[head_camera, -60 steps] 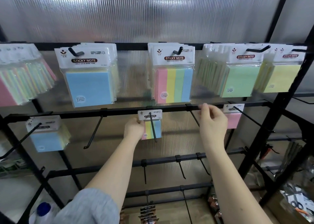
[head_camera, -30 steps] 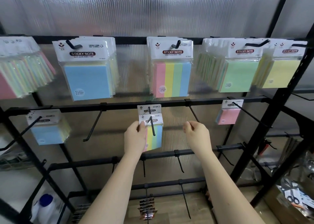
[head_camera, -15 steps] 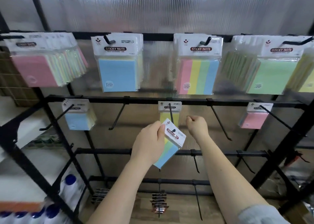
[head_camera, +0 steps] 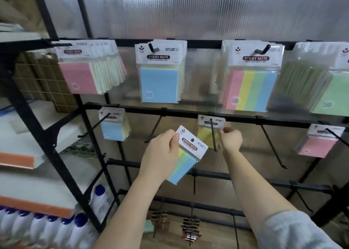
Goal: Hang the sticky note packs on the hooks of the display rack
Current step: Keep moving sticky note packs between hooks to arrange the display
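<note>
My left hand (head_camera: 160, 158) grips a small multi-colour sticky note pack (head_camera: 190, 150), tilted and off any hook, just below the black rack's middle bar (head_camera: 181, 112). Right of it a small yellow pack (head_camera: 204, 135) hangs on a long black hook (head_camera: 213, 135). With curled fingers, my right hand (head_camera: 230, 140) pinches that hanging pack's right edge beside the hook. Bare hooks flank it, one to the left (head_camera: 154, 129) and one to the right (head_camera: 272, 144).
The top bar carries large packs: pink (head_camera: 81, 78), blue (head_camera: 158, 84), striped (head_camera: 249, 90), green (head_camera: 330, 93). A small blue pack (head_camera: 113, 129) and a small pink pack (head_camera: 317, 146) hang on the middle bar. White bottles (head_camera: 56, 229) stand on shelves at left.
My left hand has drawn the multi-colour pack off the middle hook, down and toward me, tilted. My right hand dropped from the bar to the hanging yellow pack. The view swung left.
</note>
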A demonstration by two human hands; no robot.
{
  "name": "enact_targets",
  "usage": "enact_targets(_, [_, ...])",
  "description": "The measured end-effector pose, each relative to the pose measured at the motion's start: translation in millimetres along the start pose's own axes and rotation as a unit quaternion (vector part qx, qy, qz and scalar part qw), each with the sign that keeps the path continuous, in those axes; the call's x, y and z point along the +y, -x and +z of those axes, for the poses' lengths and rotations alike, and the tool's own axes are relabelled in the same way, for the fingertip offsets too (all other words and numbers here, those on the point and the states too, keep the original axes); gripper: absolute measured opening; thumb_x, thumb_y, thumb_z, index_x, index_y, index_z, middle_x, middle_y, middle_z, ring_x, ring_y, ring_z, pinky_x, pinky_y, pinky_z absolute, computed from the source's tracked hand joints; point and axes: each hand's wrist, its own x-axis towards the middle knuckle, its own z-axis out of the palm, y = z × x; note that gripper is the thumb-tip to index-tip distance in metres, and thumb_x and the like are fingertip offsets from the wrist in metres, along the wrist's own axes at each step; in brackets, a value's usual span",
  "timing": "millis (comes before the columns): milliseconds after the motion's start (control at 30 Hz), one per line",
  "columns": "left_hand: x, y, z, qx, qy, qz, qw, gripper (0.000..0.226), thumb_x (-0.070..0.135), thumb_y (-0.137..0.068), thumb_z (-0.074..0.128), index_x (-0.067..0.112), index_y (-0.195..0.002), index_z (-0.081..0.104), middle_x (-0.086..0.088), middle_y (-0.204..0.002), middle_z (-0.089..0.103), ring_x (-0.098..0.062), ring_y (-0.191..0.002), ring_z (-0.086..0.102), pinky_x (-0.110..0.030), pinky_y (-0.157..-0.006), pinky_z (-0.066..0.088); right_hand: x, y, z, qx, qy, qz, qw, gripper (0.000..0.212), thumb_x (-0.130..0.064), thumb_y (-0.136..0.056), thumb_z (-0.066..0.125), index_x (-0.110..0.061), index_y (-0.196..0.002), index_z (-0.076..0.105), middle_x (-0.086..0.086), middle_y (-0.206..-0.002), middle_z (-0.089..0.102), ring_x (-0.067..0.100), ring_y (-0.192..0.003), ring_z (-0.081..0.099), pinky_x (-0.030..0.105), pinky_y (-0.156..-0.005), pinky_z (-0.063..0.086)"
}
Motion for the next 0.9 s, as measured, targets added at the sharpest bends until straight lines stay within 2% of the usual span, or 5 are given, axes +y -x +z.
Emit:
enact_targets(133, [-2.0,0.0,-3.7,0.009,-0.011,-0.011,1.000,0.038,0.032,-0.099,0.034,0.024,-0.062,0.029,0.014,-0.062,0.043,0.005,-0.051,0.047,-0.012,-0.042,0.030,-1.4,1.5,3.2,0.018,-0.013,0.006,1.000,0.025,-0.021,-0.089,0.063,-0.001,-0.103,0.064,0.015,-0.100,0.066,0.029,-0.093,0.060,0.026,-0.075,0.040])
enact_targets(333, [-7.3,-3.6,-4.8,0.029,-0.009,-0.014,0.999,0.039,0.031,-0.100,0.034,0.021,-0.063,0.029,0.012,-0.059,0.042,0.002,-0.049,0.045,-0.016,-0.042,0.027,0.3,2.4,7.1,0.010,0.006,-0.029,1.000,0.023,-0.032,-0.087,0.062,-0.011,-0.081,0.054,0.012,-0.090,0.061,0.033,-0.092,0.058,0.037,-0.079,0.047])
enact_targets(633, [-6.8,-6.5,-12.8,0.053,0.016,-0.017,0.998,0.038,0.029,-0.100,0.035,0.022,-0.062,0.032,0.014,-0.059,0.042,0.010,-0.053,0.048,-0.011,-0.044,0.033,1.2,19.8,3.7,-0.034,0.017,-0.054,0.998,0.028,-0.026,-0.100,0.043,-0.002,-0.114,0.049,0.005,-0.094,0.051,0.020,-0.086,0.047,0.026,-0.069,0.032])
enact_targets(800, [-16.0,-10.6,-19.0,0.082,0.029,-0.038,0.995,0.038,0.028,-0.101,0.034,0.015,-0.065,0.035,0.011,-0.059,0.047,0.003,-0.050,0.045,-0.014,-0.046,0.032,4.0,29.3,-2.5,-0.059,0.020,-0.088,0.994,0.033,-0.022,-0.101,0.041,-0.010,-0.071,0.046,0.000,-0.064,0.044,0.017,-0.064,0.041,0.025,-0.049,0.028])
enact_targets(900, [-18.2,-11.3,-23.2,0.101,0.025,-0.050,0.993,0.038,0.027,-0.101,0.034,0.015,-0.065,0.035,0.009,-0.059,0.046,-0.004,-0.050,0.041,-0.017,-0.046,0.029,4.5,37.5,-8.7,-0.057,0.012,-0.095,0.994,0.035,-0.023,-0.101,0.039,-0.010,-0.070,0.047,0.001,-0.062,0.044,0.016,-0.059,0.040,0.026,-0.050,0.029])
